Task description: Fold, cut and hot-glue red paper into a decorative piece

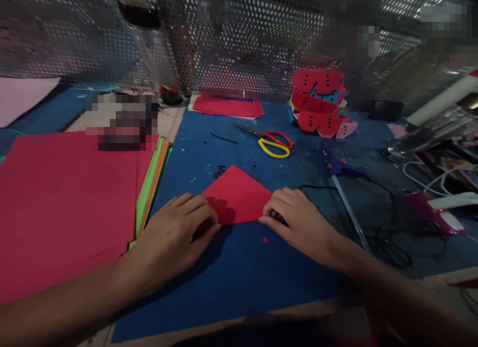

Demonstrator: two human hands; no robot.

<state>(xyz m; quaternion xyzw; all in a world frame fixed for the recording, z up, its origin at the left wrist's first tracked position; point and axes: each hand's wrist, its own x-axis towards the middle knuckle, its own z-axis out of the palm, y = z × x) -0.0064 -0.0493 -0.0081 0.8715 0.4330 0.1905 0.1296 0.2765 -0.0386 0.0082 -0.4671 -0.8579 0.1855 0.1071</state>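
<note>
A red sheet of paper [239, 200], folded into a triangle with its peak pointing away from me, lies on the blue table surface. My left hand [186, 222] grips its left corner, fingers curled and thumb along the near folded edge. At the opposite corner, my right hand [295, 215] pinches the paper between thumb and fingers. Both corners are hidden under the fingers. Just beyond the paper are small black bits [219, 172], and a tiny red scrap [265, 240] sits close to the near edge.
Scissors [274, 142] with red and yellow handles lie beyond the paper. A blue glue gun [336, 164] with its cord is at right. Large red sheets [70, 207] are stacked at left. Cut red paper pieces [317, 105] and a perforated metal screen [246, 43] stand behind.
</note>
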